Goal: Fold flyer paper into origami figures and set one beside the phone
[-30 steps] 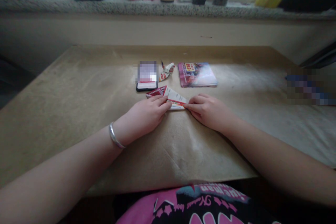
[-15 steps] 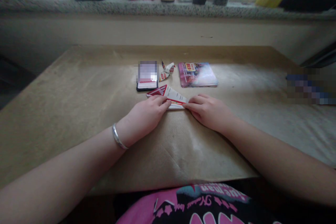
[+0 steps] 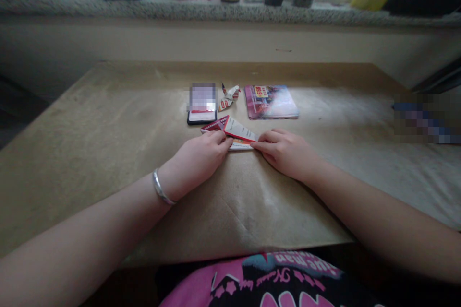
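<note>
Head: phone [image 3: 202,116] near folded paper [image 3: 240,130]

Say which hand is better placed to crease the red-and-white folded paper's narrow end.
Likely the right hand: its fingertips touch that end of the folded paper; the left hand touches the wider part.

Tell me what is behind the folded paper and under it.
Behind the folded paper lie a phone, a small paper figure and, farther right, a printed stack. The table shows around its edges; the surface directly underneath is covered by the paper and the left hand.
</note>
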The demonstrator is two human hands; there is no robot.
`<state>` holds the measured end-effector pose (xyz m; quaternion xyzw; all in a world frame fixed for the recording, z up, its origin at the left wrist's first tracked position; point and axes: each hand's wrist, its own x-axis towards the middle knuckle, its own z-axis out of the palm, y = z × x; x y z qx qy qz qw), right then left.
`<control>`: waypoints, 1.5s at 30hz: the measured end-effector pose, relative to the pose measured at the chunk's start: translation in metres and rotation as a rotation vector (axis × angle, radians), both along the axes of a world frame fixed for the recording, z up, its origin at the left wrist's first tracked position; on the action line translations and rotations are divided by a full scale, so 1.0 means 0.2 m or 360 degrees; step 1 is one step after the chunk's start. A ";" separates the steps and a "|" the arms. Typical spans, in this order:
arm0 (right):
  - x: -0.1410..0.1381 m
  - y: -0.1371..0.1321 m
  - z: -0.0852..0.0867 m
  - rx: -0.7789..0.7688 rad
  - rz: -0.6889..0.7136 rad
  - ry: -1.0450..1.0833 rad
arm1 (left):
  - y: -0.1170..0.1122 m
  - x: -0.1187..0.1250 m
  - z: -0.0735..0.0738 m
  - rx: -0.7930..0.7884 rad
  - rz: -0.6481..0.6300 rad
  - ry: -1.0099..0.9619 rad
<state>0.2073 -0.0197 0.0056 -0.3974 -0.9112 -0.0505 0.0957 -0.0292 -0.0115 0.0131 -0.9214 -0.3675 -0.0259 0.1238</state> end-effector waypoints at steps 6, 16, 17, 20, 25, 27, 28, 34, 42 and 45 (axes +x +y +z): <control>0.00 0.01 0.00 -0.0012 0.0001 0.0025 | 0.00 0.01 0.00 0.0000 0.0035 -0.0010; 0.00 0.01 0.00 -0.0051 0.0031 0.0061 | 0.00 0.01 0.02 0.0157 -0.0100 -0.0124; 0.00 0.01 0.00 -0.0041 0.0042 0.0060 | 0.00 0.01 0.02 0.0182 -0.0103 -0.0138; 0.00 0.02 0.00 -0.0019 0.0085 0.0074 | 0.01 0.00 0.01 0.0225 -0.0217 -0.0136; 0.00 0.02 -0.01 -0.0006 0.0095 0.0094 | 0.03 -0.01 -0.02 0.0090 -0.0226 -0.0095; 0.01 0.02 -0.01 -0.0005 0.0096 0.0095 | 0.03 -0.01 -0.03 0.0053 -0.0195 -0.0096; 0.01 0.02 -0.01 -0.0005 0.0096 0.0096 | 0.03 -0.01 -0.04 0.0042 -0.0184 -0.0098; 0.00 0.01 0.00 -0.0022 0.0060 0.0090 | 0.03 0.00 -0.05 0.0014 -0.0126 -0.0084; 0.00 0.01 -0.01 -0.0011 0.0029 0.0059 | -0.03 0.05 -0.02 -0.0080 -0.0038 -0.0136; 0.00 0.01 -0.01 -0.0002 0.0004 0.0012 | -0.03 0.05 -0.03 -0.0054 -0.0042 -0.0175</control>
